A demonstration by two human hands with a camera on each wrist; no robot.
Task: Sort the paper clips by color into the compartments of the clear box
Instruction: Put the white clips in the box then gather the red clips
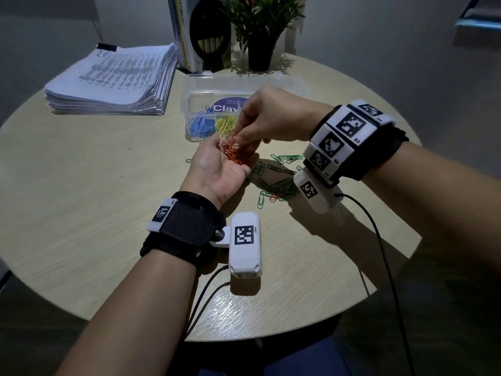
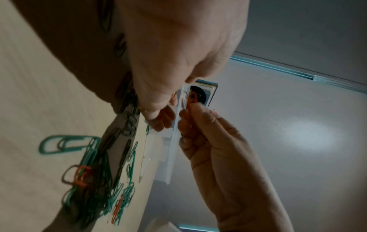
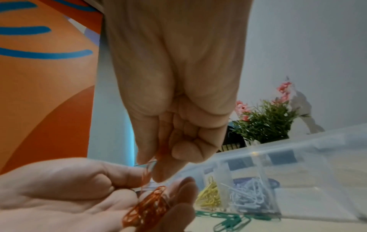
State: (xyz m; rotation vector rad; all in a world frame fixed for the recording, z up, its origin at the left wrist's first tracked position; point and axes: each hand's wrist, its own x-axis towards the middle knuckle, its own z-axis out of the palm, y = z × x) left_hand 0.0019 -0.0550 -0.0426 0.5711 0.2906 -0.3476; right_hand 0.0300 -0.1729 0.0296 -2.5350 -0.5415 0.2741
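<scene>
Right hand [image 1: 271,115] grip: thumb and fingertips pinch one orange paper clip [image 3: 148,172] just above the left palm. Left hand [image 1: 217,164] lies palm up, fingers loosely cupped around a small heap of orange clips [image 1: 233,154]; both hands are raised just in front of the clear box [image 1: 189,104]. The right hand hides the box's right half in the head view, so only two compartments can be read there: blue clips [image 1: 199,126] on the left, yellow clips [image 1: 226,123] beside them. The right wrist view shows these two lots through the box wall, the blue ones washed out to pale, and the pinch itself, which the head view blurs. The left wrist view is blurred and sees the fingers from beneath. Green clips [image 1: 279,185] lie scattered on the tabletop [image 1: 81,213] under the right wrist, with at least one orange clip [image 1: 273,197] among them; part of this scatter is covered by the wrist camera. A paper stack [image 1: 116,80] sits at far left, a potted plant [image 1: 260,31] behind the box. The near tabletop edge carries only cables.
</scene>
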